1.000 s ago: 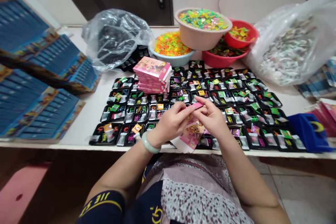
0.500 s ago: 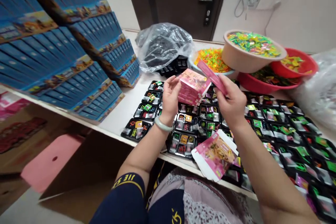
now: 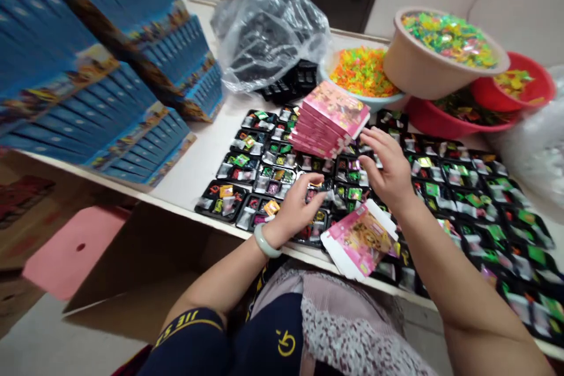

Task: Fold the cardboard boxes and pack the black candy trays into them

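Observation:
My left hand (image 3: 298,207) hovers low over the black plastic trays (image 3: 247,170) of small coloured packets, fingers spread and loosely curled, holding nothing I can see. My right hand (image 3: 388,167) is open above the trays, fingers stretched toward the stack of pink boxes (image 3: 331,120) just beyond it. A bundle of flat pink box blanks (image 3: 361,241) lies at the table's near edge, under my right wrist.
Tall stacks of blue boxes (image 3: 101,64) fill the left. A clear bag of black trays (image 3: 268,35) sits at the back. Bowls of coloured packets (image 3: 445,53) stand at the back right, a red basin (image 3: 520,94) beside them. A pink stool (image 3: 70,249) is below left.
My right hand has set the pink box on the stack and now is empty. My left hand dropped from the stack down to the trays.

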Demonstrator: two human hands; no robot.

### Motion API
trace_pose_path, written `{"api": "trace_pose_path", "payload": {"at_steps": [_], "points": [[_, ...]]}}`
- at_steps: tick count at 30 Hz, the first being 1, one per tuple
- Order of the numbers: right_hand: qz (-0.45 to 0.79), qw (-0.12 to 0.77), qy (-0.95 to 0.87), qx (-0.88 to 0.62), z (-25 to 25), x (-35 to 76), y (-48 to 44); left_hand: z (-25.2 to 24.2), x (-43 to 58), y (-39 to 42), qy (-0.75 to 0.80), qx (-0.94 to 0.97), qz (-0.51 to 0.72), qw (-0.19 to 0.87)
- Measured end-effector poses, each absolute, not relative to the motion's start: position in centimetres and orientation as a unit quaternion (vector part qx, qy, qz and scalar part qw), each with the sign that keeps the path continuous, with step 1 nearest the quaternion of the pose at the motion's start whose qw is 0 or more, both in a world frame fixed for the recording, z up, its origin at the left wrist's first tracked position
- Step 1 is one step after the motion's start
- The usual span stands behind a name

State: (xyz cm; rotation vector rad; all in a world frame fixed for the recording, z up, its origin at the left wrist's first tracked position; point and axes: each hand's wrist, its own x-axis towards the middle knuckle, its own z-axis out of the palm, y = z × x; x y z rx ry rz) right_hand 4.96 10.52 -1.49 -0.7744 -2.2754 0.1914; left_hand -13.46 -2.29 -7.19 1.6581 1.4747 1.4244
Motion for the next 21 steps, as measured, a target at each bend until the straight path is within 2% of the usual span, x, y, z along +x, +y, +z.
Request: {"api": "trace_pose_path", "payload": {"at_steps": [2,4,7,9,12,16,19,21], "points": [[0.097,0.321,-0.87,-0.363,-2.6,8.7,8.0,-8.1,-11.1,-3.8,0.513,0.708,0.421,0.24],[0.111,0.225,-0.872,-0.42,-4.4,11.8,5.4,-9.2,-9.0,-5.0,0.495,0.768,0.343,0.218],[0.098,0.09,-0.868,-0.479,-7.4,14.0,1.8,-10.9,-6.8,-6.0,0.52,0.788,0.272,0.183],[0.095,0.058,-0.863,-0.493,-8.7,14.0,0.3,-11.6,-6.1,-6.2,0.538,0.787,0.25,0.166],[0.131,0.098,-0.859,-0.485,-9.2,13.4,-0.2,-11.8,-5.6,-6.2,0.55,0.786,0.241,0.144],[0.223,0.219,-0.797,-0.516,-7.2,13.5,1.2,-10.5,-5.4,-6.3,0.546,0.773,0.299,0.123],[0.367,0.287,-0.739,-0.487,-4.1,14.2,2.2,-8.2,-5.8,-5.9,0.526,0.741,0.395,0.132],[0.481,0.286,-0.709,-0.43,-2.0,14.5,2.7,-6.3,-6.4,-5.2,0.513,0.734,0.429,0.121]]}}
